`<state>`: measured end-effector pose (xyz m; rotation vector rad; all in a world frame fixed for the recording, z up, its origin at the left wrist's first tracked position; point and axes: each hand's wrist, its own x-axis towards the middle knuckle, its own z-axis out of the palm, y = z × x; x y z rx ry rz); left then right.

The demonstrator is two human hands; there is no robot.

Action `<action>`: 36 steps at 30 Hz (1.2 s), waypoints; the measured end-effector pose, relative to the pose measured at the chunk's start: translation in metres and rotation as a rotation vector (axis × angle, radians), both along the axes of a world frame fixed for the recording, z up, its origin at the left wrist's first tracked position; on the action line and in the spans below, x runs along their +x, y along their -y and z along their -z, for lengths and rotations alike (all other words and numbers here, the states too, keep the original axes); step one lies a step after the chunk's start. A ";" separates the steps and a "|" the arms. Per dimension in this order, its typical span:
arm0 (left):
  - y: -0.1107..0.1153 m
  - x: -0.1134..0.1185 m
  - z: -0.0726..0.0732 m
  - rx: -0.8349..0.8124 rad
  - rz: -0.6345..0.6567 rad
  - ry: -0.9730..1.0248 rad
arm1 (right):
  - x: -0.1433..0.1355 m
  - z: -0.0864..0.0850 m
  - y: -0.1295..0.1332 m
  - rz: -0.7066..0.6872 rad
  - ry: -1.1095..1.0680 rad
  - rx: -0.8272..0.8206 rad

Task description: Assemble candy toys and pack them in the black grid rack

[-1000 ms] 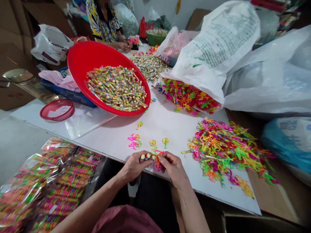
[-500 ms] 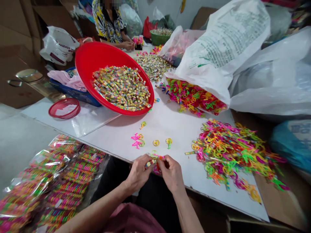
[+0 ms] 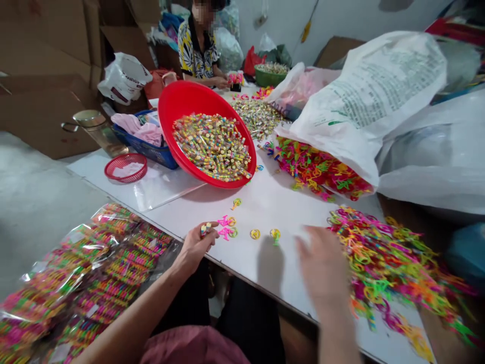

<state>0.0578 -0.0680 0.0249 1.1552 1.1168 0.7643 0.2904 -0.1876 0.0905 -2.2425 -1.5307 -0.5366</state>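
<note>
My left hand (image 3: pixel 196 246) is closed around a few small patterned sticks (image 3: pixel 206 229) with pale ends, over the table's near edge. Just beyond its fingertips lie two pink plastic pieces with rings (image 3: pixel 226 233). A yellow ring piece (image 3: pixel 255 234) and a yellow-green ring piece (image 3: pixel 275 234) rest farther right, with another green-yellow piece (image 3: pixel 236 203) behind. My right hand (image 3: pixel 322 258), smeared by motion, is over the table beside a heap of bright plastic pieces (image 3: pixel 379 263). Its fingers are too blurred to show any grip.
A tilted red basin (image 3: pixel 166 111) holds many patterned sticks. White sack (image 3: pixel 364 96) spills colourful pieces at the back right. A red basket (image 3: pixel 109 169) and blue basket (image 3: pixel 164 155) stand left. Packed bags (image 3: pixel 91 273) lie lower left. A person (image 3: pixel 200 50) sits across the table.
My hands were together at the near edge, working on small pieces; they have parted. My left hand has moved left with the sticks, my right hand right toward the heap. The view has shifted.
</note>
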 end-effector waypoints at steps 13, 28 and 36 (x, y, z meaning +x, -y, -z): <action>0.014 0.009 0.009 -0.028 0.069 -0.057 | -0.083 0.065 -0.022 -0.342 -0.763 -0.100; 0.027 0.039 0.001 0.004 0.426 0.016 | -0.068 0.057 -0.009 -0.219 -1.659 0.090; 0.038 0.040 0.004 -0.127 0.385 0.184 | -0.066 0.060 -0.005 -0.194 -1.726 0.129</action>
